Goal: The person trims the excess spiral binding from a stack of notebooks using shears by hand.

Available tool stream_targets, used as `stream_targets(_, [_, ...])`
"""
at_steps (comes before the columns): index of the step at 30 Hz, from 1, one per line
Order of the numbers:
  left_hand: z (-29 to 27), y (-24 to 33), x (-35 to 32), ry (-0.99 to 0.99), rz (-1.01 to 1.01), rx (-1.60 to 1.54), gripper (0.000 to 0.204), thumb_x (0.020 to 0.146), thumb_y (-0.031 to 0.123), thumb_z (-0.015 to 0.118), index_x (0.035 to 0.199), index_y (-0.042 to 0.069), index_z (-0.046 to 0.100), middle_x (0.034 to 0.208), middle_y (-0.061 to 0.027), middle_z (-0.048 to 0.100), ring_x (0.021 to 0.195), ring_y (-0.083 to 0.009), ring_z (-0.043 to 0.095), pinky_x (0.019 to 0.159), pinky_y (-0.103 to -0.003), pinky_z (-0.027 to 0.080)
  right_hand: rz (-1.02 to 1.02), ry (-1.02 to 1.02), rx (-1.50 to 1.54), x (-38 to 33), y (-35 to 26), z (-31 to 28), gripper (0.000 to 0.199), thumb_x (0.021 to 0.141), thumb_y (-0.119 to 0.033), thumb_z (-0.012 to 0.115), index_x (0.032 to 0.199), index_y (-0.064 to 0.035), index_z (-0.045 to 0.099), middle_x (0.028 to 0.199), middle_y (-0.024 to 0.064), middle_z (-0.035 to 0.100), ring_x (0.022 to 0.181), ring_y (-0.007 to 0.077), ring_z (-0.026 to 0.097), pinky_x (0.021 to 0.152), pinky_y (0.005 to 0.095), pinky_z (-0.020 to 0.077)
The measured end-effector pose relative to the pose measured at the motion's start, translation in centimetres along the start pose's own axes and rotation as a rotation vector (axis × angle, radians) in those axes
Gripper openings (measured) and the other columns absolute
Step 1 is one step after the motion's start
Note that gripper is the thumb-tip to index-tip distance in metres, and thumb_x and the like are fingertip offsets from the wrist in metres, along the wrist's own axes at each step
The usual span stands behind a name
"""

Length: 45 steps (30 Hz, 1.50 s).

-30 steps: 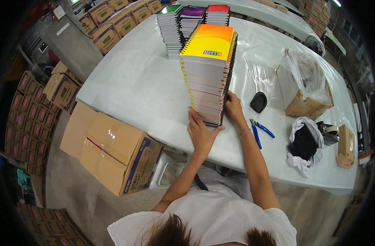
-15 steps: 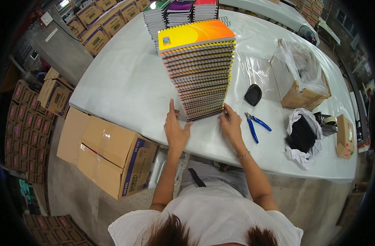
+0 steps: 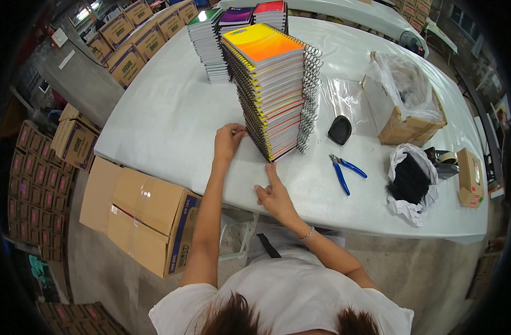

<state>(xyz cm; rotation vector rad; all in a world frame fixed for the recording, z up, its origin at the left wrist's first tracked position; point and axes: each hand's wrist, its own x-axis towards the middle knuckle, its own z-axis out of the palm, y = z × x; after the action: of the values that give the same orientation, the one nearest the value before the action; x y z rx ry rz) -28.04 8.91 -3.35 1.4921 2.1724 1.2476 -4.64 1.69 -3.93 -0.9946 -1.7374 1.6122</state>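
Observation:
A tall stack of spiral notebooks (image 3: 278,106) with yellow-and-orange covers stands on the white table, one corner toward me. Loops of black wire binding stick out along its right side. At the lower left of the stack is my left hand (image 3: 228,144), its fingers bent and bunched against the bottom notebooks; the fingertips are partly hidden. My right hand (image 3: 278,200) lies in front of the near corner. Its index finger stretches out to the base there, the thumb stands apart, and the other fingers are curled with nothing in them.
Behind stand stacks of green (image 3: 205,44), purple (image 3: 236,18) and red notebooks (image 3: 270,15). To the right are blue-handled cutters (image 3: 340,174), a black pad-like object (image 3: 340,130), a plastic-lined carton (image 3: 398,120), black bristly strips (image 3: 413,181) and a tape dispenser (image 3: 446,162). A carton (image 3: 146,212) sits left.
The notebook stack has turned, so a corner now faces me and its wire loops show on the right. My right hand has moved left to the near corner; my left hand has moved farther away.

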Motion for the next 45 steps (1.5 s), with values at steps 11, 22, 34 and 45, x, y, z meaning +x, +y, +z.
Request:
stream_targets(11, [4.7,-1.9,7.8,-0.215,0.199,0.007,0.029,0.088,0.017,0.078,0.111,-0.001,0.076,0.101,-0.0184,0.078,0.093,-0.0273,0.075,0.085,-0.036,0.057,-0.159,0.012,-0.127,4.4,3.3,3.5,0.079,0.099,-0.013,0.064,0.162,0.0029,0.02,0.167,0.0333,0.014,0.071,0.0201,0.071,0.074,0.0327,0.0599])
stream_targets(22, [8.1,2.2,9.9,-0.565,-0.124,-0.703,0.052,0.102,0.026,0.061,0.149,0.004,0.053,0.144,-0.0109,0.062,0.128,-0.0252,0.059,0.107,-0.039,0.049,-0.006,-0.502,0.238,1.5,-0.6,-3.5,0.048,0.104,-0.019,0.061,0.147,0.0012,0.052,0.144,0.0158,0.058,0.095,0.0151,0.066,0.091,0.031,0.0536])
stream_targets(34, [9.3,1.3,11.4,-0.663,-0.392,-0.754,0.051,0.106,0.037,0.056,0.147,0.007,0.054,0.14,-0.0076,0.063,0.122,-0.0224,0.061,0.102,-0.038,0.051,-0.232,0.551,-0.878,-5.5,-0.9,-17.0,0.059,0.09,-0.036,0.078,0.14,-0.01,0.06,0.145,0.0216,0.05,0.13,0.0358,0.048,0.108,0.0483,0.0333])
stream_targets(45, [9.0,-0.4,7.3,-0.415,-0.511,-0.888,0.049,0.108,0.041,0.052,0.144,0.009,0.057,0.138,-0.007,0.064,0.119,-0.0226,0.061,0.1,-0.039,0.051,-0.13,0.442,-1.0,-5.1,1.6,-20.0,0.075,0.09,-0.036,0.077,0.152,-0.0065,0.047,0.134,0.0208,0.049,0.128,0.0375,0.045,0.111,0.0501,0.0299])
